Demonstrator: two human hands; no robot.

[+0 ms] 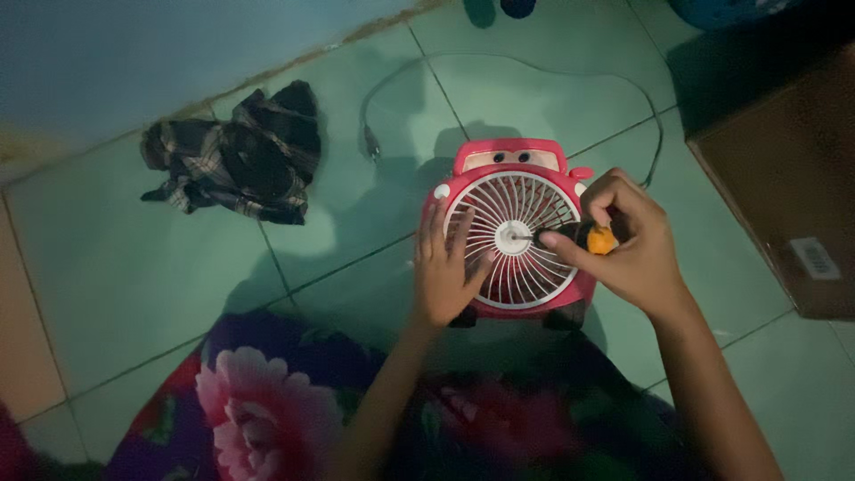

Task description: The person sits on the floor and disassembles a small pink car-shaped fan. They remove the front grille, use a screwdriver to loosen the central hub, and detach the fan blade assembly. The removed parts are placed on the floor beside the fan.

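While my left hand lies flat, fingers apart, steadying the red fan, my right hand fingers clamp the screwdriver against its grille hub.

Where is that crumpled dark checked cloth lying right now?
In the head view, the crumpled dark checked cloth lies on the green tiled floor, upper left, near the wall and left of the red car-shaped fan.

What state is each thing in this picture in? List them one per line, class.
Fan: lying face up on the tiled floor, grille on.
Screwdriver: gripped, tip at the grille's centre.
Right hand: closed around the screwdriver.
Left hand: flat on the fan, steadying it.
Cable: looped, loose.
Checked cloth: crumpled.
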